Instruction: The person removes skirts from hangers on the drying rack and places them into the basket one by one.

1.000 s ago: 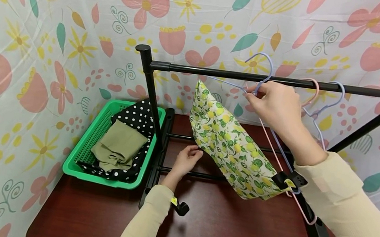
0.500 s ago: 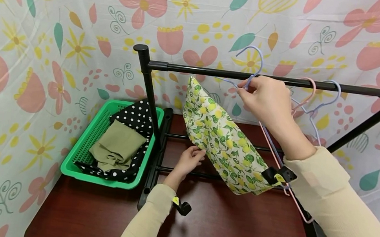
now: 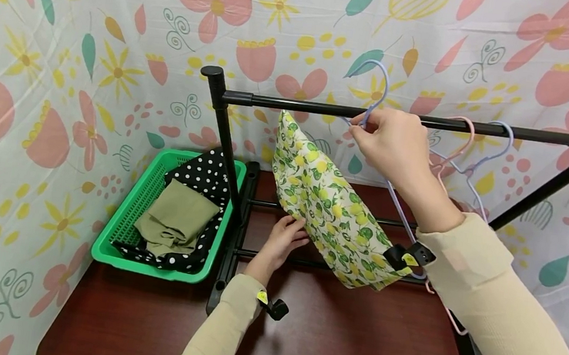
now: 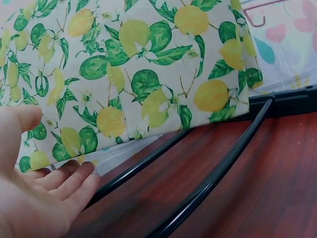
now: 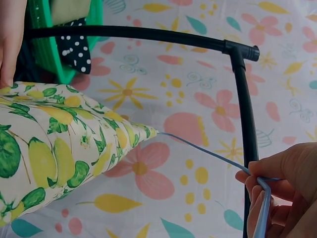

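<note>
My right hand point(image 3: 392, 140) pinches a blue hanger point(image 3: 381, 86) at the neck, just below its hook, level with the black bar point(image 3: 293, 106). The hook rises above the bar. A lemon-print cloth point(image 3: 335, 201) hangs slanted from this hanger, one corner pulled to a point at the hanger's arm end in the right wrist view. My left hand point(image 3: 285, 237) is at the cloth's lower left edge. In the left wrist view its loosely straight fingers point(image 4: 74, 181) reach under the hem, thumb at the front; firm grip is not visible.
A green basket point(image 3: 106, 238) with an olive cloth point(image 3: 178, 218) and a black polka-dot cloth point(image 3: 205, 173) stands left of the rack. A pink hanger point(image 3: 468, 132) and another blue hanger point(image 3: 505, 139) hang on the bar to the right. The rack stands on a dark red table point(image 3: 329, 337).
My right hand has moved left along the bar with the blue hanger, and the lemon-print cloth has shifted left. My left hand stays by the hem, its fingers now looser.
</note>
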